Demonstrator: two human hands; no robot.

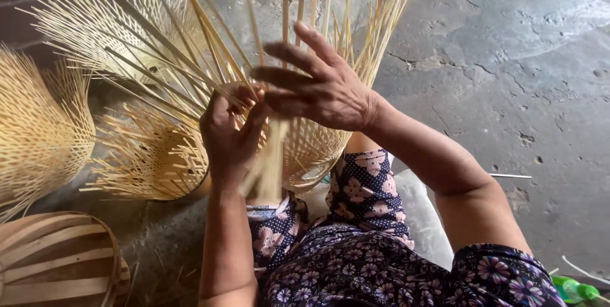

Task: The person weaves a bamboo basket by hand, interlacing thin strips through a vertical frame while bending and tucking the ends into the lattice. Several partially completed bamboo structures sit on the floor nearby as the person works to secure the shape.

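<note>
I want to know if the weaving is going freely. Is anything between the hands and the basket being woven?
Nothing visible. The left hand grips strips of the half-woven basket directly, and the right hand spreads its fingers against the upright strips. Other unfinished baskets lie off to the left, apart.

Half-woven bamboo basket (305,148) held at the person's lap

The basket is pale yellow, its woven, rounded body lying just below the right hand (324,88) and beside the left hand (232,132), resting against the knees. Long unwoven strips (210,34) fan upward and outward from the weave, passing between and behind both hands. The left hand's fingers pinch some strips; the right hand's spread fingers lie across others.
</note>
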